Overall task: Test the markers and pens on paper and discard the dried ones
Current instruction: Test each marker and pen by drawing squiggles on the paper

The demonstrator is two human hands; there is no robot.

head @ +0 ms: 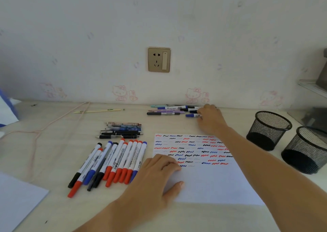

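— Both hands are in view, yes? What are they doing?

— Left hand [160, 171] lies flat on the paper [208, 182], fingers loosely spread over its left edge, thumb out along the sheet. Right hand [210, 118] reaches to the far pile of pens [169, 110] by the wall, fingertips on a blue-capped marker [192, 115]. Its fingers hide the marker's right end, so I cannot tell whether they pinch it or merely touch it.

— And the paper?

— White sheet, rows of short wavy strokes in red, blue and black across its upper half; lower half blank. The right forearm covers part of the strokes.

— Other pens?

— A fan of whiteboard markers [113, 162] left of the paper, white barrels with red, blue and black caps; they overlap, roughly eleven. Behind them a small stack of slim pens [122, 131], dark and clear-barrelled, too tightly packed to count.

— Anything else on the surface [58, 143]?

— Two round black wire-mesh cups [269, 131] at the right, the nearer one cut by the frame. A pink cord [58, 123] loops at the left, and a pale sheet [19, 198] pokes in at the lower left corner.
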